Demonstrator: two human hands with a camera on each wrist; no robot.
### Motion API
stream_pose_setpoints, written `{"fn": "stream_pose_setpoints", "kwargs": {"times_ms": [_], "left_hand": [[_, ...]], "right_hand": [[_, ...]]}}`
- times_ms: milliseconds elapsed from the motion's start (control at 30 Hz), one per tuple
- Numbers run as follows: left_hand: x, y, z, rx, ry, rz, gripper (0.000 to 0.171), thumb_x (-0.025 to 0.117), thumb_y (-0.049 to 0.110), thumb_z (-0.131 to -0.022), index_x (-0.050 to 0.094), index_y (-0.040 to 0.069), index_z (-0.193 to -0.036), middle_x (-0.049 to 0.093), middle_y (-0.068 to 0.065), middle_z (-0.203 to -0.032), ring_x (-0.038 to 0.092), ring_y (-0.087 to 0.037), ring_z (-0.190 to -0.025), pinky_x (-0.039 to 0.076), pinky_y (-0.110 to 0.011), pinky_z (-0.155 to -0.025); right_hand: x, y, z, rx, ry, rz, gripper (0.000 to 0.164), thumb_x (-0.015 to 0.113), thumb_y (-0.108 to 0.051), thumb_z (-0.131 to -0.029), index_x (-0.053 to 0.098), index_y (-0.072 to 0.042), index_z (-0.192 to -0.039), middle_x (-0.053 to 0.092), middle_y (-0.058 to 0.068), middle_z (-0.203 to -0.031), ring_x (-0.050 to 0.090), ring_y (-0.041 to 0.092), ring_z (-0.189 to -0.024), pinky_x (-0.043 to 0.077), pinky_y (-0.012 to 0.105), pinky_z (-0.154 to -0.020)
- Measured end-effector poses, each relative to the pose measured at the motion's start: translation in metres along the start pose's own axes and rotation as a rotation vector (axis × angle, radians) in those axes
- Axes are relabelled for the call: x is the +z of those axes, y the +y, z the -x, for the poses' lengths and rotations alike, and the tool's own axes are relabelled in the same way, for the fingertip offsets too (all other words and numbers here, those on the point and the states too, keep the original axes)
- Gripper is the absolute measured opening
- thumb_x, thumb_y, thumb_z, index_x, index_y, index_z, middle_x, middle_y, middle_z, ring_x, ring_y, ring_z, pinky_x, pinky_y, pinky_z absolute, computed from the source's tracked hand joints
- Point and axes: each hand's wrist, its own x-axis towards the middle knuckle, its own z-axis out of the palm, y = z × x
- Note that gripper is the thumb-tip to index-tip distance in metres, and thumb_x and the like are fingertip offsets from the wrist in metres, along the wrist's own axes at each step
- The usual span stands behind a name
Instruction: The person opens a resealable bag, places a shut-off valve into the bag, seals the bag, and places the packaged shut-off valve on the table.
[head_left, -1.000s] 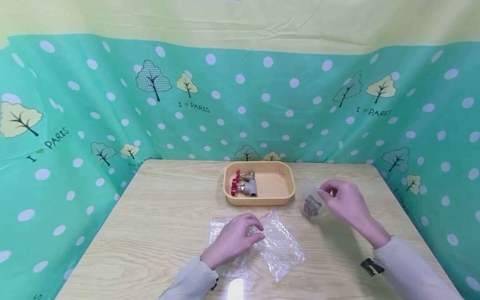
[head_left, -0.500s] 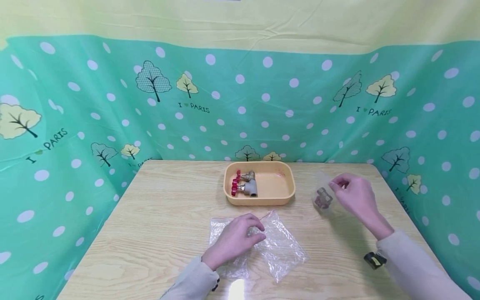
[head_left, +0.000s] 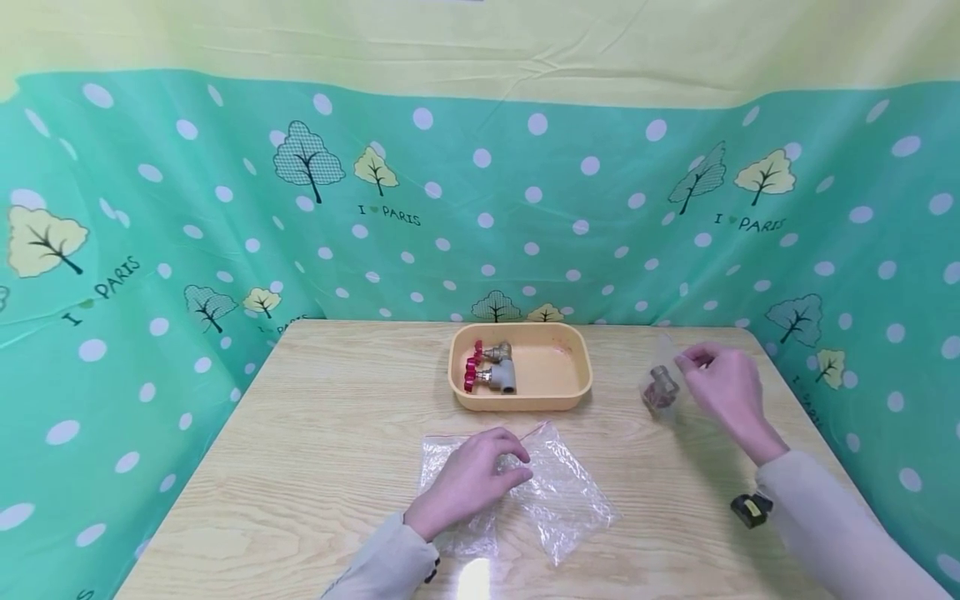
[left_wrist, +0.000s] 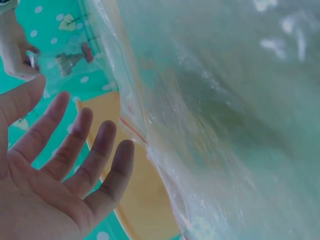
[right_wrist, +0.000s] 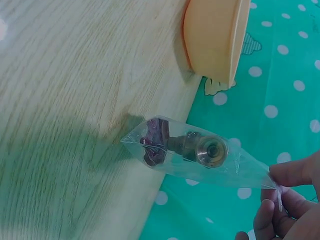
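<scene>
Thumb and fingers of my right hand (head_left: 726, 385) pinch the top of a clear zip bag (right_wrist: 245, 167) at the right of the table. Inside the bag is a brass valve (right_wrist: 192, 147) with a dark red handwheel (right_wrist: 155, 142), which hangs at the bag's bottom, close over the table. My left hand (head_left: 471, 483) is over two flat clear plastic bags (head_left: 566, 492), its fingers relaxed and holding nothing. In the left wrist view the left fingers (left_wrist: 102, 145) are spread beside a bag with a red zip line.
A yellow-orange tray (head_left: 551, 402) stands at the table's back middle. On its left side lie a grey valve (head_left: 500, 377) and a brass valve (head_left: 497, 352), both with red handwheels. A green dotted curtain (head_left: 525, 208) borders the wooden table (head_left: 300, 467) at the back and sides.
My right hand has moved right, away from the tray, carrying the bagged valve with it. The left hand and the flat bags have stayed where they were.
</scene>
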Motion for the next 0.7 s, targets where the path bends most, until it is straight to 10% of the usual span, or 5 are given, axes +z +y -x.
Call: {"fn": "stream_pose_setpoints", "kwargs": {"times_ms": [700], "left_hand": [[0.001, -0.001, -0.001, 0.005, 0.003, -0.016, 0.018, 0.076, 0.032, -0.097, 0.078, 0.017, -0.108, 0.068, 0.012, -0.116, 0.064, -0.012, -0.111, 0.053, -0.041, -0.1]], "right_hand": [[0.003, 0.023, -0.023, 0.048, -0.018, -0.019, 0.028, 0.066, -0.023, -0.102, 0.077, 0.002, -0.106, 0.074, 0.014, -0.089, 0.061, 0.024, -0.071, 0.046, 0.034, -0.053]]}}
